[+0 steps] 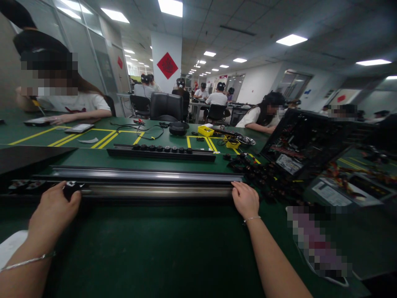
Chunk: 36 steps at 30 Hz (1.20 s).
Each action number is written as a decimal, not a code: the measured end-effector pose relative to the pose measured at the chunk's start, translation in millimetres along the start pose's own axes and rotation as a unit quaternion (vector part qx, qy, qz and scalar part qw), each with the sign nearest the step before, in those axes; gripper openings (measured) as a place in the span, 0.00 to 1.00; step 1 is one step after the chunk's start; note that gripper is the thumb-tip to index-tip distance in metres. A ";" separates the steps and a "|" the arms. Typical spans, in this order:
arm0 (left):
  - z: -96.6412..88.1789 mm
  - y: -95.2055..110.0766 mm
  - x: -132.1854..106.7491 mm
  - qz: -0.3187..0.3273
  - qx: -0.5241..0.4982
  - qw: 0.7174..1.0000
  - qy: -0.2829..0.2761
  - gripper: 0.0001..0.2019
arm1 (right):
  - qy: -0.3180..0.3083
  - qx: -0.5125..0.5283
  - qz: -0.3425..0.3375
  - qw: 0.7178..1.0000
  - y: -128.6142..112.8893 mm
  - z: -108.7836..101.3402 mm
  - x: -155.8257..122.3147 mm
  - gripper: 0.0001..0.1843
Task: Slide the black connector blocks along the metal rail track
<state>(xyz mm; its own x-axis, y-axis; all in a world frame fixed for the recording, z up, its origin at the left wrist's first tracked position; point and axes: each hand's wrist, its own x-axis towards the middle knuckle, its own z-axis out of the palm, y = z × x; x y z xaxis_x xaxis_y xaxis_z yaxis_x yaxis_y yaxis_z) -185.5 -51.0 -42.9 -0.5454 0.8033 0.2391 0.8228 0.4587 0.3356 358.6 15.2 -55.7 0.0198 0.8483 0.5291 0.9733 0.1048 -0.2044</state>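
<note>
My left hand (53, 209) is closed, thumb and fingers around a small black block (73, 191) with white marks. The block sits at the left part of a long black rail with a shiny metal surface (155, 191), which lies crosswise in front of me. At the rail's right end, my right hand (247, 200) has its fingers curled over the edge; the fingertips are partly hidden. More dark blocks (27, 185) line the rail left of my left hand. Just behind runs a second silvery rail (149, 175).
Farther back lies a black rail with several round black pieces (161, 155). An open computer case (297, 142), a power supply (335, 192) and tangled dark parts (263, 176) crowd the right. A yellow bin (205, 130) and cables (155, 131) lie beyond. A co-worker (74, 103) sits across at left.
</note>
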 end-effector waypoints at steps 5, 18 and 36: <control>-4.0 15.2 -8.0 -0.021 0.015 0.999 -0.028 0.34 | -0.005 -0.005 0.005 1.000 -0.1 0.5 0.3 0.19; -6.9 27.7 -13.5 -0.032 0.062 0.998 -0.003 0.35 | -0.002 -0.008 0.005 1.000 -0.5 0.8 -0.1 0.20; -9.4 35.2 -15.4 -0.029 0.078 0.996 -0.011 0.30 | 0.000 -0.008 0.002 1.000 -0.9 1.1 0.4 0.19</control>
<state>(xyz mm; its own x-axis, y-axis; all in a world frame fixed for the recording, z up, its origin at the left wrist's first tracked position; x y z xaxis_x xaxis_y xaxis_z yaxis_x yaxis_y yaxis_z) -149.6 -50.8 -26.2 -0.5912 0.7806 0.2026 0.8052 0.5571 0.2032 357.5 16.1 -56.3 0.0245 0.8483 0.5290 0.9768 0.0924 -0.1933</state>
